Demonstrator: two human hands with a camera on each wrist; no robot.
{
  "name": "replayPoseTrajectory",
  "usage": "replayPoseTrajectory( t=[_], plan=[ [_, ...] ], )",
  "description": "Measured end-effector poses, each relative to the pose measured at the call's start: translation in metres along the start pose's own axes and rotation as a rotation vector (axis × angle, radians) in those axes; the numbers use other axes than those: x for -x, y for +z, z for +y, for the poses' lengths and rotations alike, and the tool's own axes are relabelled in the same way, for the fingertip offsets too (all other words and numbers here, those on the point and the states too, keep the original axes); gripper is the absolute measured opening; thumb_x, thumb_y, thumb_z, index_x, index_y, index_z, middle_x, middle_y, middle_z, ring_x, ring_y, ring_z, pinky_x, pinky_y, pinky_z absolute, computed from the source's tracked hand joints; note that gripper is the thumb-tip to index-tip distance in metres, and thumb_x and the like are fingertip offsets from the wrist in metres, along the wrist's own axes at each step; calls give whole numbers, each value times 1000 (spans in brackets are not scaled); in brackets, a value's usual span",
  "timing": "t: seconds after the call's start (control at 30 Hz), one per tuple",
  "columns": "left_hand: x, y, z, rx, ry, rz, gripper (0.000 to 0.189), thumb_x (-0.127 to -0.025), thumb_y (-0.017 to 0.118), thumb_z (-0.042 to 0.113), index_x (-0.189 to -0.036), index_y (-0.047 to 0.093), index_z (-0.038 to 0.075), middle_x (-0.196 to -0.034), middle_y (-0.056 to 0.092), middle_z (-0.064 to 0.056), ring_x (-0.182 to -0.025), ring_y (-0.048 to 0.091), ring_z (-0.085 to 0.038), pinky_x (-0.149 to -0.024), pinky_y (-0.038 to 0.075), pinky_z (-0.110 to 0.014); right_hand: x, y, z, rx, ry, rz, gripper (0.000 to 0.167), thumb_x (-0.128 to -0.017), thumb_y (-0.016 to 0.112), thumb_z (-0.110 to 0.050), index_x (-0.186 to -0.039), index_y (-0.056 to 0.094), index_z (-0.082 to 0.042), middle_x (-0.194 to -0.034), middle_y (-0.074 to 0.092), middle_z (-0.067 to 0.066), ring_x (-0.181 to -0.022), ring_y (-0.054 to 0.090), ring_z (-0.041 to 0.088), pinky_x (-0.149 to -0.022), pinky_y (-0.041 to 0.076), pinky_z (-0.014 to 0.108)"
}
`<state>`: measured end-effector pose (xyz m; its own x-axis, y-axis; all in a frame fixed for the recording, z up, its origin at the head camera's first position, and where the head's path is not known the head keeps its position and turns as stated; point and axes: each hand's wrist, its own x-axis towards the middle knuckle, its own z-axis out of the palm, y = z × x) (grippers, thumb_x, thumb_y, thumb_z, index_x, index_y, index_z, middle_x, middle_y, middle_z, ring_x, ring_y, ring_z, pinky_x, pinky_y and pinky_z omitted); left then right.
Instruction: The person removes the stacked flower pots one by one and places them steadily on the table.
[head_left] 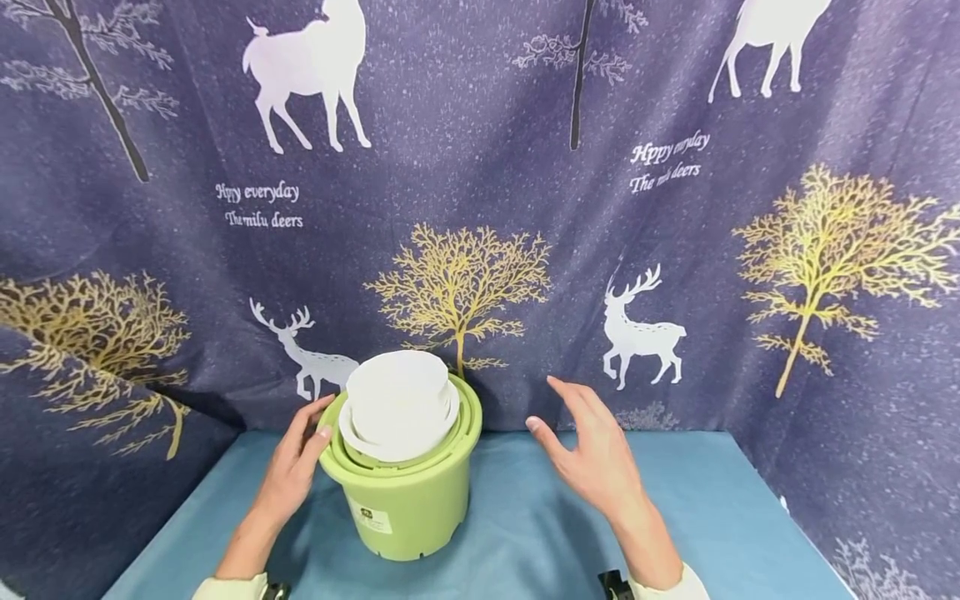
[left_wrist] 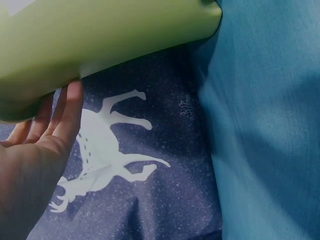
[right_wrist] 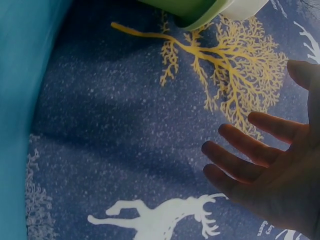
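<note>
A green plastic plant pot (head_left: 408, 512) with a wide rim and a small label stands on the blue-covered table. White pots or bowls (head_left: 399, 400) are stacked in its top, and bright glare hides their inner detail. My left hand (head_left: 294, 462) rests against the pot's left side, its thumb at the rim. From the left wrist, the fingers (left_wrist: 75, 100) look nearly straight and touch the green wall (left_wrist: 115, 35). Well right of the pot, my right hand (head_left: 596, 458) hovers with spread, relaxed fingers. Nothing lies in it in the right wrist view.
Blue cloth (head_left: 510, 533) covers the table. Behind it and at both sides hangs a dark curtain (head_left: 480, 183) printed with white deer and yellow trees, close behind the pot.
</note>
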<state>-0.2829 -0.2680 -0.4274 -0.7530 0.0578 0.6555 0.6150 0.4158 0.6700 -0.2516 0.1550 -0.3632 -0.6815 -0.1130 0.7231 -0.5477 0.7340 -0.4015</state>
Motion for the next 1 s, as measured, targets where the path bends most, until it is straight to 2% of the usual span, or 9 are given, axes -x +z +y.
replayPoseTrajectory(
  t=[0.3,1.0],
  plan=[
    [0,0,-2,19,-5,-13,46,-113,45,7,-159,44,4,-130,61,-15,-108,61,-1,-86,49,-15,-3,8,-12,-28,12,-24,63,-97,77,-44,-153,58,-20,-141,62,5,-131,60,29,-103,51,54],
    [-2,-1,-4,42,20,2,45,-112,45,3,-157,46,0,-128,61,-17,-108,62,-2,-87,49,-14,-13,31,-38,-136,-76,-13,63,-98,78,-38,-154,56,-21,-138,62,8,-127,63,29,-101,54,53]
  ],
)
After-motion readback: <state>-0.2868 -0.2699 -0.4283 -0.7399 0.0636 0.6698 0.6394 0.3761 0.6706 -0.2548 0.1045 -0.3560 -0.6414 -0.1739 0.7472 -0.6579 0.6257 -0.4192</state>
